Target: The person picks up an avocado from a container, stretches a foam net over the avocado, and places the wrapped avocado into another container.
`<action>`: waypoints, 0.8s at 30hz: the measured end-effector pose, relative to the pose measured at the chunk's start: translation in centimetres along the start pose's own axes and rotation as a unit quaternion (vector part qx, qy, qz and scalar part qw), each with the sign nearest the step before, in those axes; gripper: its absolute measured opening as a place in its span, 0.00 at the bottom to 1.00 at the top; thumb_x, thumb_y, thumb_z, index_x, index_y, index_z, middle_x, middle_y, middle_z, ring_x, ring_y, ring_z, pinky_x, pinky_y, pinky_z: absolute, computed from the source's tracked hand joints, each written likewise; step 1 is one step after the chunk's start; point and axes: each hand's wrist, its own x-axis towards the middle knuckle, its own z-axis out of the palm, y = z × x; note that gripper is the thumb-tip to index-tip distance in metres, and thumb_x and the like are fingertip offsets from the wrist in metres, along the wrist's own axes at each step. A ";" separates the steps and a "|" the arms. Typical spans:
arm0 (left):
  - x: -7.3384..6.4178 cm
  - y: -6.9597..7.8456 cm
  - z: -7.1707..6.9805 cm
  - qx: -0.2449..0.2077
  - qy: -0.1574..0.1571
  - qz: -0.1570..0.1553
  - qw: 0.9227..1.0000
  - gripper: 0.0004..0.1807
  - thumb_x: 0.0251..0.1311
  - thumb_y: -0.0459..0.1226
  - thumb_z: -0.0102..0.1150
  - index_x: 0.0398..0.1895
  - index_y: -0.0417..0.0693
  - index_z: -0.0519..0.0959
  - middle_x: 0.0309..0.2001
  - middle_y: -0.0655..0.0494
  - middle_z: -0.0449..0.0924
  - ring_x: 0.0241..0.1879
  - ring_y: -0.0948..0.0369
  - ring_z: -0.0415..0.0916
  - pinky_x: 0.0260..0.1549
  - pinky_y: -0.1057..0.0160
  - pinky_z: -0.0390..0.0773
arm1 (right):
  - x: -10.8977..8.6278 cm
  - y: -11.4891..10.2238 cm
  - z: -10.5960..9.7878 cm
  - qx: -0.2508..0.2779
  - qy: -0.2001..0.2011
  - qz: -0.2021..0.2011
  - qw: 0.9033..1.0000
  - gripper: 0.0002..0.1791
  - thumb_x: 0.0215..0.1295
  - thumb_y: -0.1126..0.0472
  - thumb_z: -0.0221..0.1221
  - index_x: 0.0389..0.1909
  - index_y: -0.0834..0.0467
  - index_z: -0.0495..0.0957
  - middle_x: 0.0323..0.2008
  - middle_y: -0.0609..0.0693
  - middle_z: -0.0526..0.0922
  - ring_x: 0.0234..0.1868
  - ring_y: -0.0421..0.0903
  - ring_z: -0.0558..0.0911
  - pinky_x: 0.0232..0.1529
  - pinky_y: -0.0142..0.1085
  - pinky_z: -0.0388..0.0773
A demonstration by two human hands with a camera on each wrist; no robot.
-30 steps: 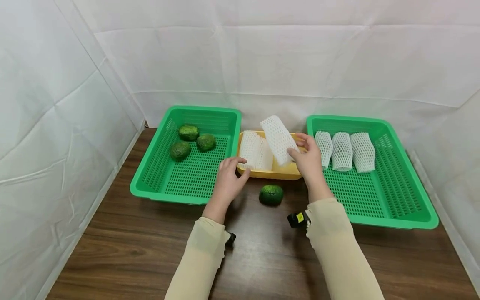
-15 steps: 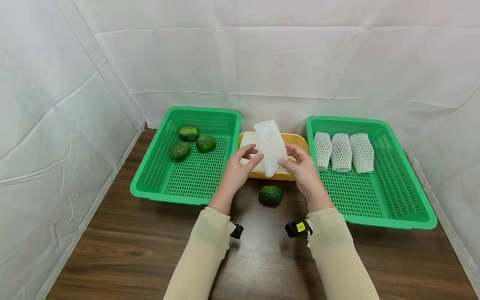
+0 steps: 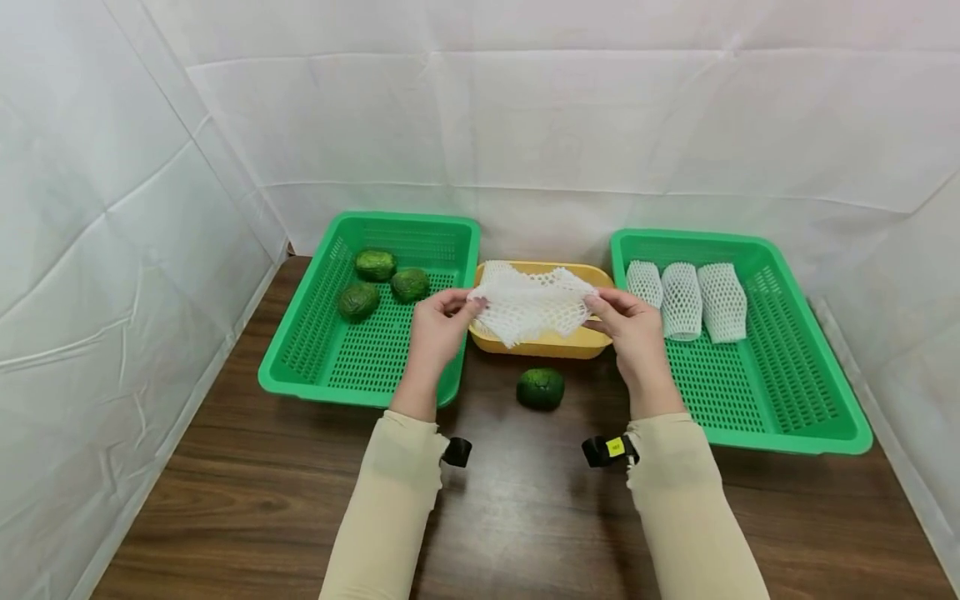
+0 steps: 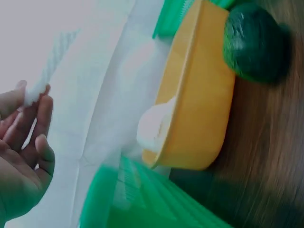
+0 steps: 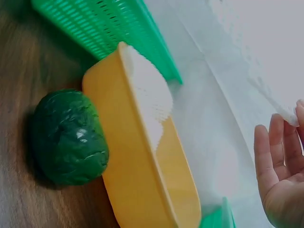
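A white foam net sleeve (image 3: 536, 302) is stretched sideways between my two hands, above the yellow basket (image 3: 555, 348). My left hand (image 3: 438, 333) pinches its left end between thumb and fingers, as the left wrist view also shows. At the other end, my right hand (image 3: 633, 337) pinches the netting. On the table just in front of the yellow basket lies a dark green avocado (image 3: 540, 389), apart from both hands. More white netting (image 5: 149, 90) lies inside the yellow basket, partly hidden in the head view by the held sleeve.
To the left, a green basket (image 3: 300, 379) holds three avocados (image 3: 358, 302). The green basket on the right (image 3: 855, 408) contains three sleeved pieces (image 3: 682, 302) side by side. A white cloth wall (image 3: 540, 125) rises behind the brown wooden table (image 3: 510, 533).
The foam net sleeve was in my right hand alone; my left hand has taken hold of its other end. It has turned from steeply slanted to level and is pulled wide.
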 end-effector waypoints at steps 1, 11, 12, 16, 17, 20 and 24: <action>0.0 0.0 -0.2 0.000 -0.005 0.000 1.000 0.11 0.57 0.37 0.63 0.40 0.40 0.82 0.35 0.48 0.83 0.36 0.57 0.77 0.32 0.64 0.72 | 0.0 -0.1 0.0 -0.002 -0.008 0.001 1.000 0.03 0.58 0.63 0.62 0.31 0.52 0.83 0.32 0.47 0.80 0.32 0.41 0.79 0.35 0.35 0.80; -0.8 -0.7 0.9 -0.009 -0.170 0.037 0.985 0.18 0.55 0.37 0.64 0.48 0.43 0.75 0.38 0.51 0.78 0.40 0.58 0.74 0.38 0.63 0.72 | -1.1 0.1 1.0 -0.050 -0.226 0.007 0.973 0.26 0.67 0.60 0.54 0.64 0.61 0.62 0.46 0.46 0.78 0.48 0.43 0.76 0.49 0.36 0.73; -0.9 -0.7 1.1 -0.007 -0.171 0.041 0.984 0.18 0.54 0.37 0.65 0.47 0.43 0.74 0.37 0.51 0.77 0.39 0.58 0.74 0.36 0.64 0.71 | -1.2 0.1 1.0 -0.056 -0.242 0.005 0.969 0.29 0.67 0.60 0.55 0.66 0.62 0.59 0.47 0.46 0.78 0.50 0.43 0.76 0.50 0.36 0.72; -0.9 -0.6 1.3 0.008 -0.163 0.046 0.986 0.26 0.51 0.39 0.68 0.50 0.43 0.68 0.43 0.51 0.71 0.44 0.56 0.70 0.37 0.60 0.70 | -1.4 0.1 1.2 -0.081 -0.233 0.000 0.969 0.23 0.61 0.67 0.59 0.58 0.57 0.69 0.47 0.43 0.78 0.49 0.43 0.76 0.48 0.33 0.73; -0.9 -0.6 1.4 0.012 -0.162 0.046 0.986 0.29 0.51 0.39 0.68 0.53 0.44 0.66 0.46 0.51 0.70 0.47 0.56 0.69 0.39 0.58 0.71 | -1.3 0.2 1.2 -0.086 -0.221 0.000 0.971 0.21 0.60 0.69 0.59 0.54 0.55 0.72 0.45 0.42 0.79 0.48 0.43 0.76 0.47 0.32 0.73; -0.8 -0.7 1.3 0.014 -0.167 0.044 0.985 0.32 0.52 0.39 0.67 0.59 0.43 0.65 0.51 0.50 0.71 0.49 0.56 0.69 0.43 0.55 0.73 | -1.2 0.3 1.1 -0.079 -0.203 -0.004 0.976 0.16 0.60 0.71 0.59 0.45 0.49 0.77 0.41 0.42 0.81 0.45 0.42 0.78 0.45 0.32 0.75; -0.7 -1.1 0.9 0.001 -0.148 0.049 0.988 0.18 0.55 0.37 0.65 0.48 0.42 0.76 0.42 0.49 0.80 0.38 0.55 0.75 0.35 0.60 0.76 | -0.9 0.4 0.6 -0.052 -0.176 -0.014 0.983 0.14 0.61 0.71 0.58 0.38 0.47 0.80 0.37 0.41 0.82 0.40 0.39 0.79 0.43 0.31 0.76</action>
